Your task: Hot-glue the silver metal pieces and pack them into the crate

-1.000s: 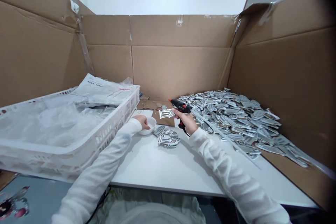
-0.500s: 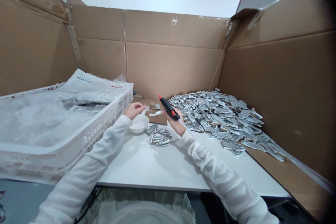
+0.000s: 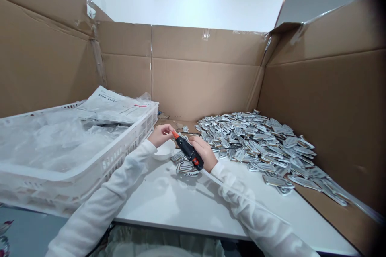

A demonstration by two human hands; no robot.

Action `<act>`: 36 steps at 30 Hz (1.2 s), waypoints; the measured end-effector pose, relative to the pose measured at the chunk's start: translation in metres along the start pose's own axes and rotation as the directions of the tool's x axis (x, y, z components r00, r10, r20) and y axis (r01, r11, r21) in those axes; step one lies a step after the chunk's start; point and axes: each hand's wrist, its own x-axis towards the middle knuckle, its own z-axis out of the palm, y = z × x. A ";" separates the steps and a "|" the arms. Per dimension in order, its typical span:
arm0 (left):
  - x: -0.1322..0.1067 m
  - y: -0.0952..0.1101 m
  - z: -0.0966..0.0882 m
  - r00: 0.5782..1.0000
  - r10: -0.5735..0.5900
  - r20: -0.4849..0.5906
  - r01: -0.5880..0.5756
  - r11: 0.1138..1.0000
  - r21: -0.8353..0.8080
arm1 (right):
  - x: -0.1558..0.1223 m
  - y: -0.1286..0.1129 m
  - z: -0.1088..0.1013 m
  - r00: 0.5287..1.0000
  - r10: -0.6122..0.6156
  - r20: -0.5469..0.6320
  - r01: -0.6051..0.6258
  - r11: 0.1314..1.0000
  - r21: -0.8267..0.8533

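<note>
Hands (image 3: pixel 159 135): left now at glue-gun nozzle (image 3: pixel 175 134)

From where I stand, the worker wears a white long-sleeved top. The left sleeve (image 3: pixel 116 192) looks soft and loose, creased all along, and ends at the wrist of a bare left hand (image 3: pixel 159 135). The right sleeve (image 3: pixel 256 223) matches it in plain white, with deeper wrinkles bunched across the forearm, above a bare right hand (image 3: pixel 205 153). Low between them I see pale, greenish gathered cloth (image 3: pixel 196 245) with a rounded white shape (image 3: pixel 165 252); whether both are worn, I can't tell.
</note>
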 end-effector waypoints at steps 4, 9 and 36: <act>-0.005 0.009 -0.004 0.996 0.090 -0.011 -0.088 0.988 0.126 | 0.001 -0.002 -0.001 0.995 -0.095 -0.005 0.094 0.993 -0.066; -0.007 0.013 -0.007 0.985 0.161 0.064 -0.169 0.974 0.149 | 0.004 -0.009 -0.003 0.988 -0.150 0.018 0.151 0.980 -0.131; -0.005 -0.001 0.016 0.957 -0.079 0.279 0.165 0.940 -0.300 | 0.002 -0.016 0.004 0.985 0.056 -0.161 -0.033 0.989 0.144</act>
